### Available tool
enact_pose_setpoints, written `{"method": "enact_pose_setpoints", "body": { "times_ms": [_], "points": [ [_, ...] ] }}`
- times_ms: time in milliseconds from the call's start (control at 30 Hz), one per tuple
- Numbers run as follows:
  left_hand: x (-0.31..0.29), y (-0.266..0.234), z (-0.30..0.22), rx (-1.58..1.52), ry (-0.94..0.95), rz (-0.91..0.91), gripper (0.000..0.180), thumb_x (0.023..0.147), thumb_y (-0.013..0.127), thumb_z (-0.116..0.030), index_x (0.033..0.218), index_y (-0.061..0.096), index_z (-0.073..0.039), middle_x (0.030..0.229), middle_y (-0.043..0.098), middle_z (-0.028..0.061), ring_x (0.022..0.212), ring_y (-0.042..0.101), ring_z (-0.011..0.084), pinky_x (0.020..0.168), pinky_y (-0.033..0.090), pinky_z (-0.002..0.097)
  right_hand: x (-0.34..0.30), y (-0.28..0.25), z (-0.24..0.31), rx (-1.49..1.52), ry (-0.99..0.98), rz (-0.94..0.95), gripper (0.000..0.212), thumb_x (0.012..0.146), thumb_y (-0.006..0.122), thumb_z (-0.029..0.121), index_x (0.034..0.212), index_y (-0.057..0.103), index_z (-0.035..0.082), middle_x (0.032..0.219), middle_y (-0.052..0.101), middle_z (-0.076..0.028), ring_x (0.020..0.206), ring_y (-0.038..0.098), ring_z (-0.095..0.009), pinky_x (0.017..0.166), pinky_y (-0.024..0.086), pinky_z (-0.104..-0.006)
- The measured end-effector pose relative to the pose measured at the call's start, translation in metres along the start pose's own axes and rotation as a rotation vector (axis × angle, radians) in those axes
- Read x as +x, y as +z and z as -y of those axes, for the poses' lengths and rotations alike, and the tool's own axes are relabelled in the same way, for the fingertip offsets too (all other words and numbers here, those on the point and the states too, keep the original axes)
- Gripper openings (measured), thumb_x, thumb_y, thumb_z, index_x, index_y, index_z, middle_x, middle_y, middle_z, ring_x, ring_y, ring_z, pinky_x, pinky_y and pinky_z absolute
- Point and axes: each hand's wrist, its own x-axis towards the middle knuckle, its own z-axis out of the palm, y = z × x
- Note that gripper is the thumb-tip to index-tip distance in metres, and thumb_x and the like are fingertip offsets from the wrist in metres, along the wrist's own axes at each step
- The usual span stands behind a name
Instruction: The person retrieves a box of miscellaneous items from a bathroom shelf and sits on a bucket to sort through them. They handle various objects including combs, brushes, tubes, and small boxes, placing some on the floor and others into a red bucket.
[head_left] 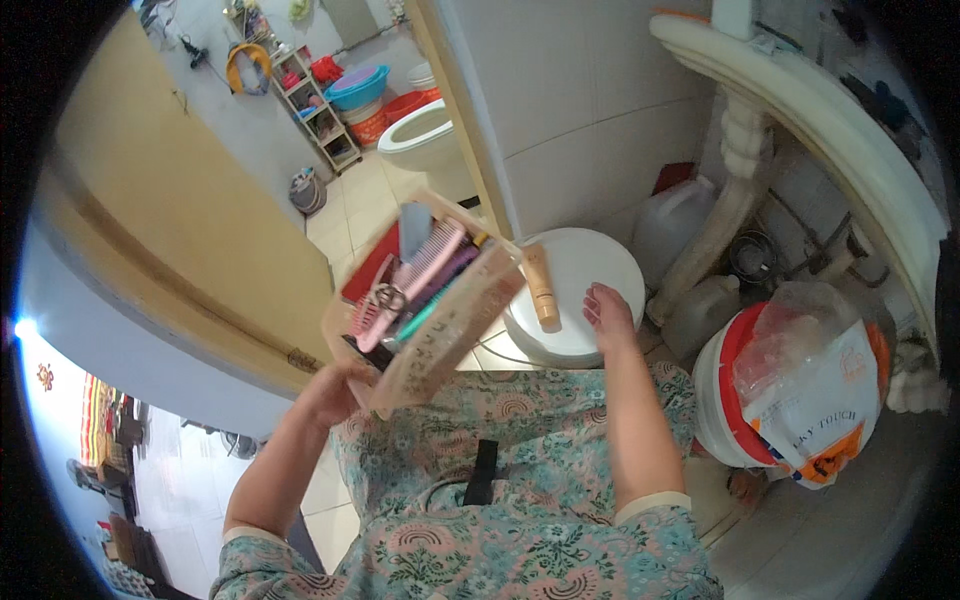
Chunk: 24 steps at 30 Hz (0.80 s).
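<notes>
My left hand (338,392) grips the near-left corner of a translucent pinkish plastic basket (462,318), held tilted in the air. Inside it are a pink comb (425,262), a grey flat piece (414,232), a pink hairbrush (368,316) and several slim purple, teal and dark items. My right hand (609,316) hovers by the right part of a round white lid (590,262), fingers loosely apart with nothing in them. Between the basket and that hand, a tan squeeze tube (541,288) rests on the lid. The bottom of the basket is hidden.
A white bucket with a red rim (716,385), topped with plastic packaging (808,400), stands at right below a curved white basin (800,85). Translucent jugs (672,222) sit behind it. On the left is a yellow door (185,200); beyond the doorway stands a toilet (418,132).
</notes>
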Motion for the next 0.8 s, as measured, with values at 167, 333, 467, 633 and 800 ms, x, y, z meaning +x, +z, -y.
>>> {"method": "enact_pose_setpoints", "body": {
  "times_ms": [167,333,467,633,800],
  "points": [
    [0.027,0.017,0.02,0.221,-0.027,0.047,0.027,0.074,0.054,-0.011,0.099,0.056,0.001,0.09,0.063,0.0136,0.083,0.062,0.024,0.077,0.049,0.0381,-0.013,-0.012,0.008,0.141,-0.071,-0.045,0.03,0.087,0.053,0.026,0.112,0.055,0.01,0.102,0.057,-0.004,0.094,0.052,-0.015,0.084,0.04,-0.0306],
    [0.038,0.049,0.017,0.515,-0.05,0.053,0.031,0.074,0.055,-0.011,0.103,0.056,0.0,0.091,0.063,0.0115,0.081,0.063,0.0224,0.073,0.051,0.0353,-0.078,-0.004,0.031,0.031,-0.141,0.135,0.042,0.092,0.045,0.031,0.126,0.046,0.006,0.12,0.051,-0.008,0.109,0.048,-0.017,0.097,0.032,-0.0325],
    [0.05,0.049,0.013,0.651,-0.141,0.145,0.037,0.073,0.055,-0.013,0.108,0.054,0.0,0.096,0.062,0.0121,0.084,0.061,0.0217,0.072,0.049,0.032,-0.139,0.01,0.044,0.069,-0.06,0.329,0.046,0.095,0.038,0.023,0.133,0.034,-0.001,0.13,0.043,-0.011,0.117,0.044,-0.019,0.099,0.033,-0.0317],
    [0.061,0.052,0.014,0.819,-0.049,0.237,0.041,0.073,0.052,-0.014,0.11,0.05,0.002,0.093,0.06,0.011,0.083,0.059,0.0198,0.074,0.049,0.0319,-0.166,0.008,0.046,0.024,-0.029,0.305,0.047,0.092,0.039,0.008,0.137,0.026,-0.002,0.133,0.039,-0.014,0.12,0.041,-0.02,0.101,0.032,-0.0312],
    [0.041,0.044,0.006,0.927,0.013,0.277,0.046,0.074,0.051,-0.016,0.115,0.046,0.003,0.1,0.059,0.0123,0.088,0.058,0.0188,0.077,0.048,0.031,-0.203,0.016,0.051,-0.209,-0.159,0.192,0.055,0.088,0.044,0.001,0.138,0.023,-0.002,0.14,0.03,-0.015,0.126,0.034,-0.021,0.104,0.027,-0.0316]
  ]
}}
